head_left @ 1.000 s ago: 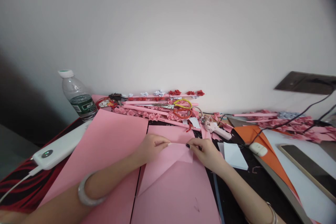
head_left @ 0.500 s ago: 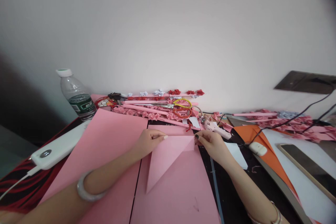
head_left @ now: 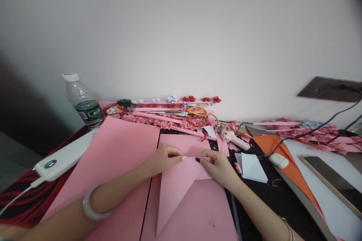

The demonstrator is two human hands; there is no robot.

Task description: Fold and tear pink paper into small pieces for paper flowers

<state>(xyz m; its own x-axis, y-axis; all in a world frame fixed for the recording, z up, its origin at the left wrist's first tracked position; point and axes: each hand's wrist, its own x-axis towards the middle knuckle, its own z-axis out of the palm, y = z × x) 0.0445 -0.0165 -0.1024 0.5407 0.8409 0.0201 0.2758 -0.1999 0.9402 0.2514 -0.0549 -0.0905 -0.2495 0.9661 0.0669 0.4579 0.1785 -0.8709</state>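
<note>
A folded sheet of pink paper (head_left: 177, 188), shaped like a long triangle, is held by its far edge above larger pink sheets. My left hand (head_left: 166, 158) pinches that edge between thumb and fingers, near its middle. Close beside it, my right hand (head_left: 215, 165) pinches the same edge, with a small folded flap showing under the fingers. Beneath lies a pink sheet (head_left: 198, 211) with a faint mark, and another pink sheet (head_left: 121, 147) spreads under my left forearm.
Behind the sheets lie paper flowers (head_left: 166, 123), scissors (head_left: 195, 115) and a pink glue gun (head_left: 234, 138). A water bottle (head_left: 85, 101) and a white power bank (head_left: 65, 156) stand left. To the right are white paper pieces (head_left: 253, 167), orange paper (head_left: 268, 145) and a phone (head_left: 333, 180).
Both hands have moved the folded paper's edge nearer to me. My right hand has shifted left along the edge, close to my left hand.
</note>
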